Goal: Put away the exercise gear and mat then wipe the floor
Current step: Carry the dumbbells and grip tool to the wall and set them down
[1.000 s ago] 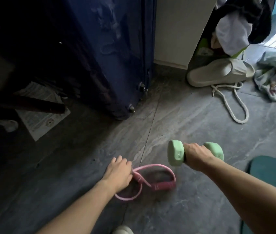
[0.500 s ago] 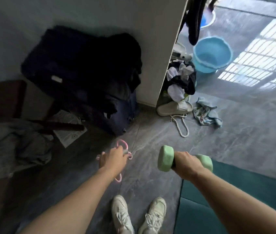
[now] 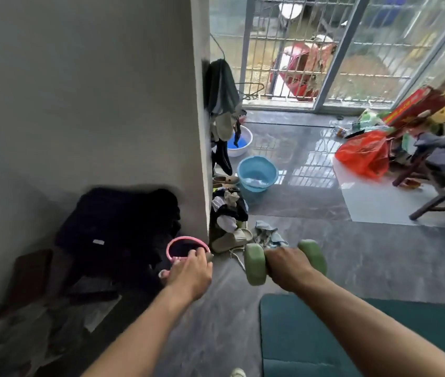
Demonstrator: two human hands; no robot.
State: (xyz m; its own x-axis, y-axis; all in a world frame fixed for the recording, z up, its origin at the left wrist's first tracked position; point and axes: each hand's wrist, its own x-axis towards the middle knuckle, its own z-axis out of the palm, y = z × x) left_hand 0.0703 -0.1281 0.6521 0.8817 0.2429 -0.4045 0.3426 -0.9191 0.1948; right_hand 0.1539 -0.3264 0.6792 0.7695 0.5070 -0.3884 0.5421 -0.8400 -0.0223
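My left hand is closed around a pink resistance band, whose loop sticks up above my fingers, off the floor. My right hand grips the bar of a light green dumbbell, held level in the air; its two heads show on either side of my fist. A dark green exercise mat lies flat on the grey floor at the lower right, under my right forearm.
A dark suitcase and papers sit against the white wall on the left. By the wall corner lie a clothes pile, a rag and a blue basin. A chair and red bag stand at right.
I have stood up from a crouch: the pink band left the floor in my left hand, the dumbbell rose with my right, and the view lifted toward the balcony door.
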